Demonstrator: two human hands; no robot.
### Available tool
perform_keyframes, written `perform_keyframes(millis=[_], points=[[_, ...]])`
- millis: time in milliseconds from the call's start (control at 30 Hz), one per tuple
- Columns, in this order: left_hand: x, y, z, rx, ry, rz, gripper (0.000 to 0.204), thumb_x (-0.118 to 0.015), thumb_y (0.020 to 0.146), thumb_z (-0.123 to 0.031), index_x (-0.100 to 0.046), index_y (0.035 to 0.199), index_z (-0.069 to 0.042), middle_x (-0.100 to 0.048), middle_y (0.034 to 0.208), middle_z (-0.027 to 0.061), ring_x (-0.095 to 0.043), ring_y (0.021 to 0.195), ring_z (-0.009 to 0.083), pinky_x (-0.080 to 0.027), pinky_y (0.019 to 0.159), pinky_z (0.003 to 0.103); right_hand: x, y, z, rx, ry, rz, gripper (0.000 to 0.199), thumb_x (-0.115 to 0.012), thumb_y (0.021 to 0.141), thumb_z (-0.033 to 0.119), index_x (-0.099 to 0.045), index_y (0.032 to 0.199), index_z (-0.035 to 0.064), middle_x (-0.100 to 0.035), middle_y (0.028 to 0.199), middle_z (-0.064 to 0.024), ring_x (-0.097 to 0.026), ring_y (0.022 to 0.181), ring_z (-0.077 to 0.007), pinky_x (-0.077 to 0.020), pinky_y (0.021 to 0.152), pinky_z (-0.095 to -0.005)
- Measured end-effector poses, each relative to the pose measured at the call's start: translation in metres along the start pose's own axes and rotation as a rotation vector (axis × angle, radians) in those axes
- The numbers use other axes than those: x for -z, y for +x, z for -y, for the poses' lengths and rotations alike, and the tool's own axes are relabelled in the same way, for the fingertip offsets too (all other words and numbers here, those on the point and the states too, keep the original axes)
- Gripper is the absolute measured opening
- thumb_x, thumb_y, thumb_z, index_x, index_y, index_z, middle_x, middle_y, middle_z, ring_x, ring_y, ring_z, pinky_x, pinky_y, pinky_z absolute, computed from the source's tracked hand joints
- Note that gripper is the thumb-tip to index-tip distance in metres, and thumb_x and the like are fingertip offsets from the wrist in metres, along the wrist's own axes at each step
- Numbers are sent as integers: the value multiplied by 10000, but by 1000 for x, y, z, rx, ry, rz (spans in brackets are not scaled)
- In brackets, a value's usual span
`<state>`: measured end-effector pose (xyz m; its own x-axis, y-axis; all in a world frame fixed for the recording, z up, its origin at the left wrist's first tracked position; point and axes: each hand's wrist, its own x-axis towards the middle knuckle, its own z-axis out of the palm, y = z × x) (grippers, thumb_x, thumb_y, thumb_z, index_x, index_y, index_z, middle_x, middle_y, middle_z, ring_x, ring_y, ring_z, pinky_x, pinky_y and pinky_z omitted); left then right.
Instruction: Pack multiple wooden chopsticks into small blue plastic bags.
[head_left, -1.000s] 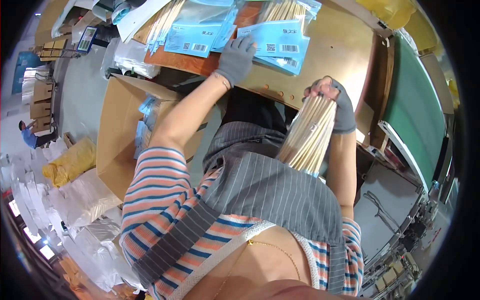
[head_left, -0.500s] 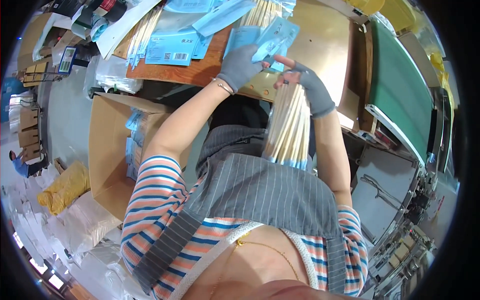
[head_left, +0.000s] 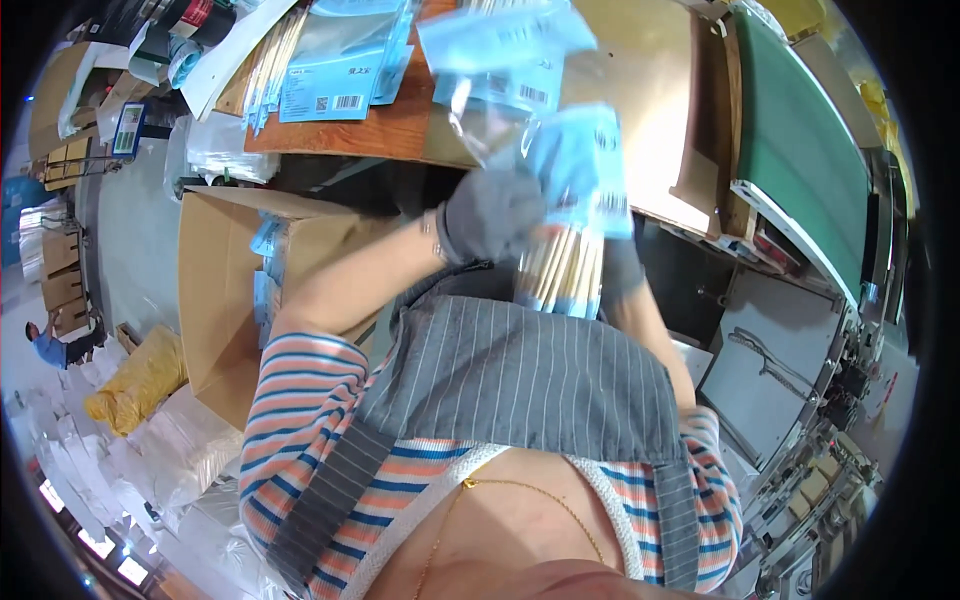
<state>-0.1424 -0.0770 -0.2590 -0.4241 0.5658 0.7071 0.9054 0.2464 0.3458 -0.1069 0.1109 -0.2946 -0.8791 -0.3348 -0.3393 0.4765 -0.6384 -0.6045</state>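
Observation:
A bunch of clear-and-blue packets of thin wooden sticks (head_left: 560,265) is held upright above my lap, in front of the striped apron. Its blue, printed upper parts (head_left: 585,165) are smeared by motion. My left hand (head_left: 495,212), in a grey fingerless glove, is closed at the bunch's left edge. Behind its right side is my right hand (head_left: 624,268), gloved alike, with its fingers hidden by the packets. Beyond them, a blurred blue packet (head_left: 505,45) lies across others at the table's near edge.
More blue packets of sticks (head_left: 330,85) lie on the wooden table (head_left: 405,135). An open cardboard box (head_left: 215,300) with packets inside stands at left. A green board (head_left: 800,150) is at right, above a grey metal panel (head_left: 765,370). Far left, a person (head_left: 60,340) is near stacked boxes.
Both hands have come down and nearer my body. The blue upper parts of the packets are now together with the stick bunch. A blue packet on the table has shifted.

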Motion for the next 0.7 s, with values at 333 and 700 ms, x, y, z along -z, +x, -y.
perform_keyframes(millis=[333, 700], points=[[36, 96, -16, 583, -358, 320, 310, -610, 866, -316, -647, 808, -14, -613, 649, 98, -552, 563, 152, -437, 542, 301, -25, -52, 94, 937, -1243, -358, 131, -629, 832, 107, -575, 916, 21, -496, 557, -50, -489, 517, -99, -398, 509, -262], [209, 242, 65, 209, 434, 99, 189, -646, 734, -219, -599, 717, -37, -607, 635, 109, -579, 569, 182, -445, 541, 325, -123, 59, 267, 1500, -1790, -186, 140, -512, 869, 81, -593, 785, 3, -577, 614, -29, -518, 547, -81, -419, 510, -250]])
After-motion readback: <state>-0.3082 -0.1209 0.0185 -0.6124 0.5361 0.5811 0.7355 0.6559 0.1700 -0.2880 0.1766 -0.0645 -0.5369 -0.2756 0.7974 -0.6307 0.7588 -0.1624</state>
